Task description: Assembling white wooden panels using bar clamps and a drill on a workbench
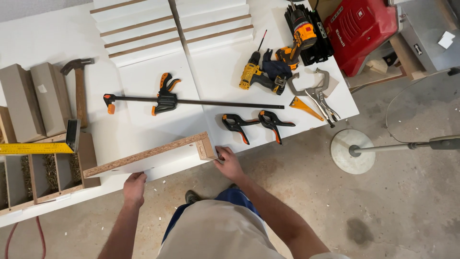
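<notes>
Both the left hand (134, 187) and right hand (229, 163) have fingers grasping the chipboard panel (148, 156) at the white table (43, 38) edge

Bare bench (143, 76) lies just beyond the board (148, 156), up to the long bar clamp (191, 101). Two spring clamps (256, 124) crowd the right; the hammer (79, 88) and square (40, 146) block the left.

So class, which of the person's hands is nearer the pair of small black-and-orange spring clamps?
Right. The right hand grips the chipboard panel at its end just below the spring clamps; the left hand holds the panel's lower edge, farther away.
</notes>
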